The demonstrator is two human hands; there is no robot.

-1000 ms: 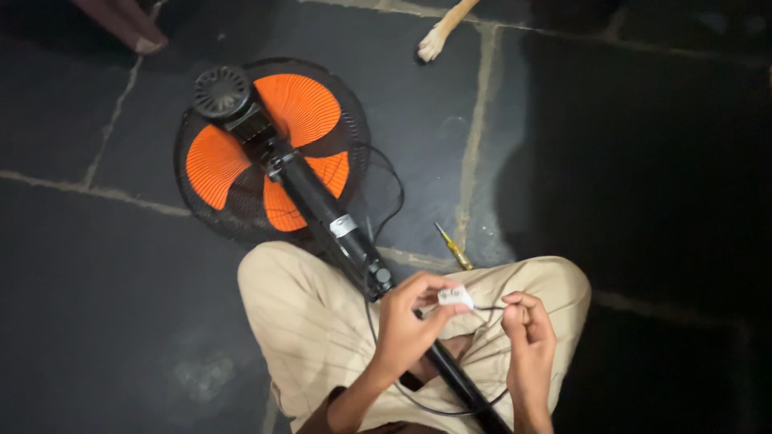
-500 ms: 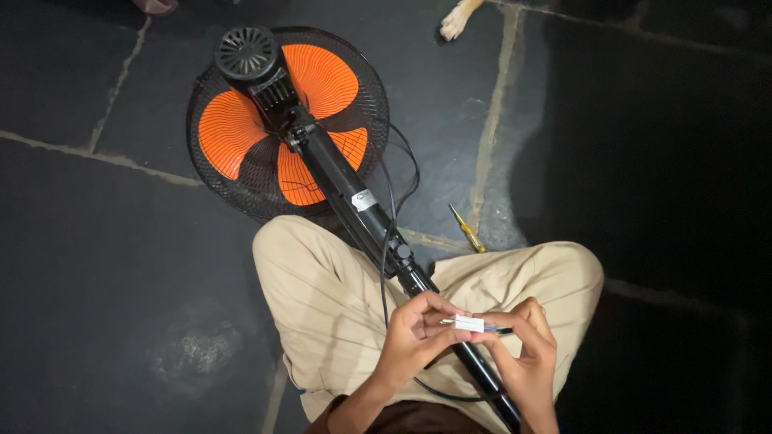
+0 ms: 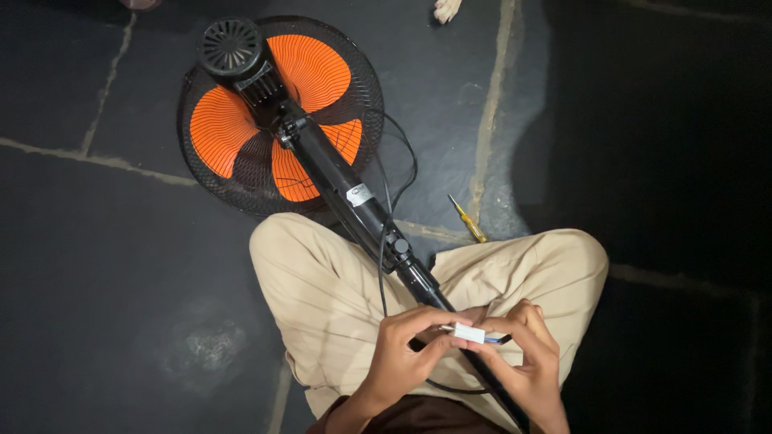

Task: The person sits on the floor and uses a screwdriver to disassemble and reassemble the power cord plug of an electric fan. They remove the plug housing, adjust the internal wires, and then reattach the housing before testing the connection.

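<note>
Small white block (image 3: 469,333) pinched between fingertips of left hand (image 3: 402,358) and right hand (image 3: 527,362), above fan pole (image 3: 354,201).

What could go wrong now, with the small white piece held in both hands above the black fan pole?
1. The small white rectangular piece is pinched only by fingertips of the left hand and right hand; it may slip and be hard to find on the dark stone floor.
2. The thin black cable runs along the black fan pole and over the lap; a leg movement might tug it.
3. The yellow-handled screwdriver lies close to the knee and could be knelt on.
</note>
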